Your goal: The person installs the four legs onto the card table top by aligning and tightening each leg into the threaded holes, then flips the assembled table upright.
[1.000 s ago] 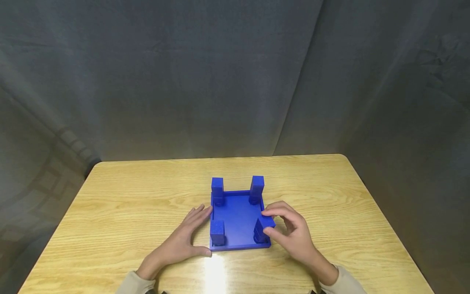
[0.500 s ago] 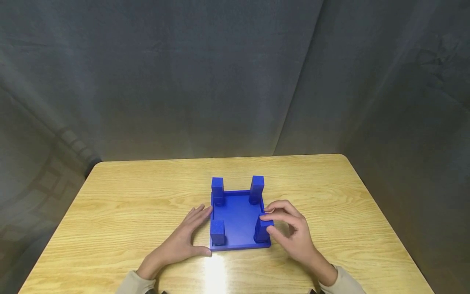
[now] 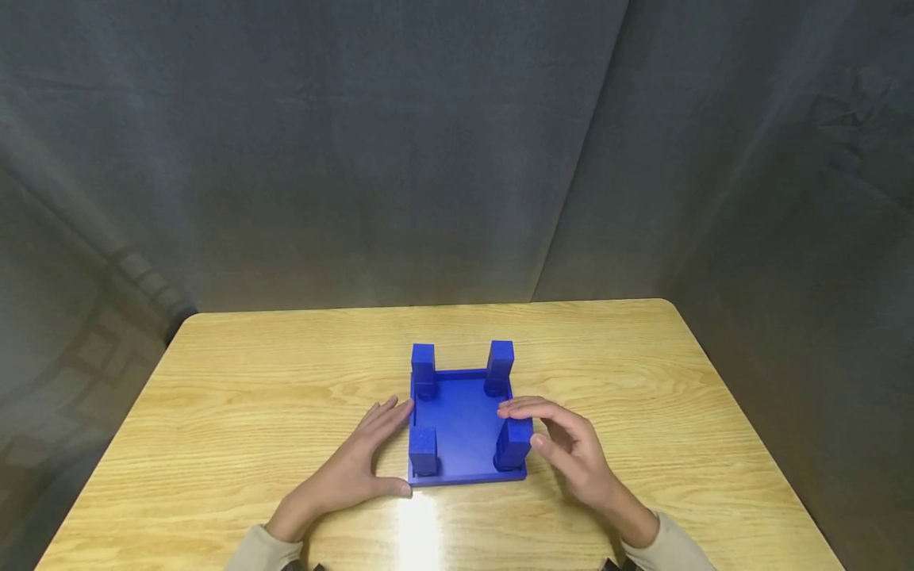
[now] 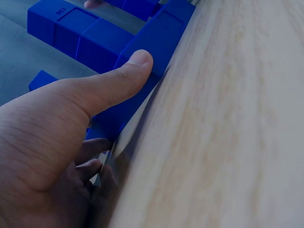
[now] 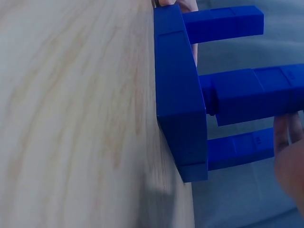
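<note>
A square blue base (image 3: 460, 428) with a raised rim lies on the table, a blue block leg upright at each corner. My right hand (image 3: 571, 456) is at the near right leg (image 3: 514, 446), fingers along its far side and thumb at its right edge. In the right wrist view, that leg (image 5: 247, 92) shows a narrow neck at the base, and fingertips touch its underside. My left hand (image 3: 346, 472) lies spread against the base's left side, its thumb by the near left corner. Close to that thumb stands the near left leg (image 3: 423, 452).
The far left leg (image 3: 424, 369) and far right leg (image 3: 500, 366) rise at the back of the base. Wood-grain tabletop (image 3: 286, 365) surrounds it. Grey curtain (image 3: 357, 159) hangs behind and at both sides of the table.
My right thumb has drawn back to the right while the fingers reached left across the leg's far side. The near right leg has turned slightly. My left hand stays still.
</note>
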Demonstrator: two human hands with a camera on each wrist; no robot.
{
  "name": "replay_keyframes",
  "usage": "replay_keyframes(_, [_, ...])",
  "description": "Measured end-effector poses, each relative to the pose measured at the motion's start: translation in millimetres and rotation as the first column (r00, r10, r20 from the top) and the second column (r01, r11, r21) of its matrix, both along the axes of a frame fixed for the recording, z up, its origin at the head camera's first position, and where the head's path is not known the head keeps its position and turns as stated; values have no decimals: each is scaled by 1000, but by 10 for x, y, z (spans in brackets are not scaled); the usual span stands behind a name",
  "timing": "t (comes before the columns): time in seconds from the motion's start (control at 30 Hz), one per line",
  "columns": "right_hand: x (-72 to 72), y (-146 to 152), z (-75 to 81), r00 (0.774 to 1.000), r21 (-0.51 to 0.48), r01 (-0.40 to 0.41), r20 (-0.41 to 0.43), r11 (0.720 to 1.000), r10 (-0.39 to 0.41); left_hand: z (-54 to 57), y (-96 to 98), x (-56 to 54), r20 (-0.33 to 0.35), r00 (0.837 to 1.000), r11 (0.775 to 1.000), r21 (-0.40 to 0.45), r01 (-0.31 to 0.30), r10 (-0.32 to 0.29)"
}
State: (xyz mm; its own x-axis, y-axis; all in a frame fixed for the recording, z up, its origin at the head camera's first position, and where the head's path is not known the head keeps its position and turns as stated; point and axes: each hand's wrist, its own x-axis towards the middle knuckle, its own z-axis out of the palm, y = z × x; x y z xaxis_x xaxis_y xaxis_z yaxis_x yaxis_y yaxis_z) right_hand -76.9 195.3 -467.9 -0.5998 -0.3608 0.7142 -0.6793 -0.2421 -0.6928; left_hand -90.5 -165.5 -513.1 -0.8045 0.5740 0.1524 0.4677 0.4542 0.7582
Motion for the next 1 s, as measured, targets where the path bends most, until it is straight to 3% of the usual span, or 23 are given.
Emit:
replay_keyframes(0.2, [24, -30, -4, 996, -7, 85, 28, 996, -85, -6, -4, -1, 4, 1000, 1000, 7, 1, -1])
replay_keyframes(0.37, [71, -62, 27, 977, 4, 204, 61, 979, -203, -17, -5, -1, 8, 1000, 1000, 4, 0, 0])
replay_keyframes(0.53, [94, -75, 50, 962, 17, 263, 66, 965, -264, -18, -7, 1, 14, 1000, 1000, 2, -1, 1])
replay_keyframes(0.8, [72, -72, 22, 967, 4, 254, 8, 967, -254, -12, -9, 1, 7, 1000, 1000, 5, 1, -1])
replay_keyframes(1.0, [30, -38, -38, 981, -20, 185, -58, 983, -186, -15, -8, -1, 3, 1000, 1000, 5, 5, -5])
